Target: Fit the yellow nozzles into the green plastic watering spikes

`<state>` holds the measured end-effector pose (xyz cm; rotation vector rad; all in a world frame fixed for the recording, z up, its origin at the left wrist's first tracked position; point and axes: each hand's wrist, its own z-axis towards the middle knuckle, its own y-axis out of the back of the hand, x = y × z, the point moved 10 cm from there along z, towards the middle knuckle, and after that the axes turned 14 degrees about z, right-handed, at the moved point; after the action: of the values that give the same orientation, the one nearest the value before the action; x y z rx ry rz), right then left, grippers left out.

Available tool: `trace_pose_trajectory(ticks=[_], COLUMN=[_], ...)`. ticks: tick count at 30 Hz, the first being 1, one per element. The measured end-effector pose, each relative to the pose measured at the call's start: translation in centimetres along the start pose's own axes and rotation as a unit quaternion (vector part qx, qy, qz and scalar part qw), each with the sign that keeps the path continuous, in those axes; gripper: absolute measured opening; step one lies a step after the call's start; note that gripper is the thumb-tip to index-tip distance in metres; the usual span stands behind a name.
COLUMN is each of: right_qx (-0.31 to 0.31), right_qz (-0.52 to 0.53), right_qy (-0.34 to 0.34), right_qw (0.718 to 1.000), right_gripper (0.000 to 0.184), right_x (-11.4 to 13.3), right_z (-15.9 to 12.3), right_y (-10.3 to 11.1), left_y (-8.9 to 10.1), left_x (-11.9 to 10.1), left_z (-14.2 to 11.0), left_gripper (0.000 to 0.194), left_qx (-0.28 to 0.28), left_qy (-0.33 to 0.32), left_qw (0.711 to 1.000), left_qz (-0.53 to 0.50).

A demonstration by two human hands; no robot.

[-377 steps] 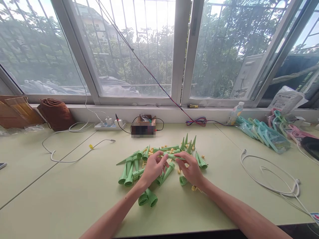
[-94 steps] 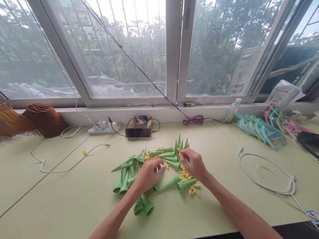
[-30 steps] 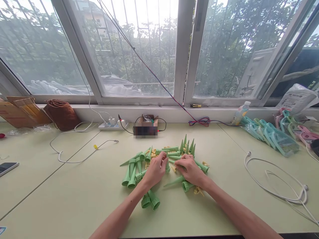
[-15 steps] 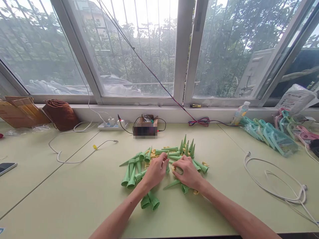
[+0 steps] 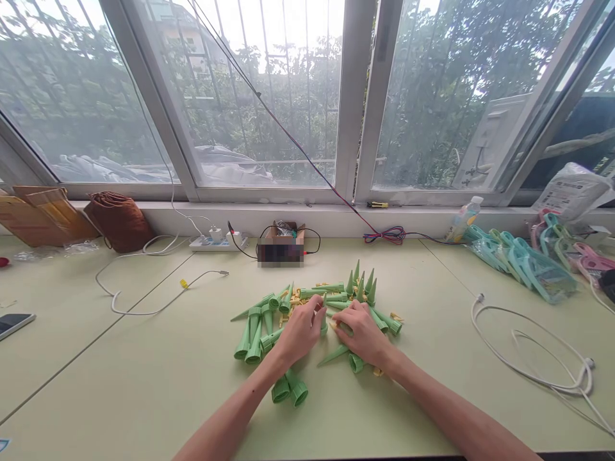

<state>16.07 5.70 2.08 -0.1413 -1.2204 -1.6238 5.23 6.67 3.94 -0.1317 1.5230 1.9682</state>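
Observation:
My left hand [image 5: 302,325] is closed around a green plastic watering spike [image 5: 323,328], held upright with its tip upwards. Just to the right, my right hand [image 5: 362,330] has its thumb and fingers curled together on a small yellow plastic piece [image 5: 332,326], mostly hidden by the fingertips. Around both hands lie several more green spikes [image 5: 253,342], hollow and wide at one end. Behind the right hand, a group of spikes [image 5: 360,285] stands point up. Small yellow pieces [image 5: 284,314] are scattered among the spikes behind the left hand.
Along the windowsill are a brown pouch [image 5: 119,221], a power strip [image 5: 218,242], a small box [image 5: 283,234] and a bottle [image 5: 466,218]. Bagged teal clips [image 5: 533,262] lie at right. White cables [image 5: 528,378] and a phone [image 5: 14,324] rest on the table.
My right hand's fingers have drawn slightly closer together. The left hand and its spike have hardly moved.

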Motion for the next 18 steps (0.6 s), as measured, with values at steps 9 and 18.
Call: trace_pose_trajectory(ticks=[9, 18], right_qx=[-0.004, -0.026], right_qz=[-0.047, -0.054], right_qy=[0.016, 0.049], right_qw=[0.999, 0.997], right_gripper=[0.02, 0.023], right_x=[0.21, 0.48], right_z=[-0.01, -0.06], right_y=[0.0, 0.23], left_y=[-0.02, -0.2], left_x=[0.2, 0.29], left_z=[0.01, -0.09], left_gripper=[0.016, 0.014], left_qx=[-0.002, 0.003], left_qy=[0.001, 0.003], left_qw=[1.0, 1.0], left_qz=[-0.005, -0.006])
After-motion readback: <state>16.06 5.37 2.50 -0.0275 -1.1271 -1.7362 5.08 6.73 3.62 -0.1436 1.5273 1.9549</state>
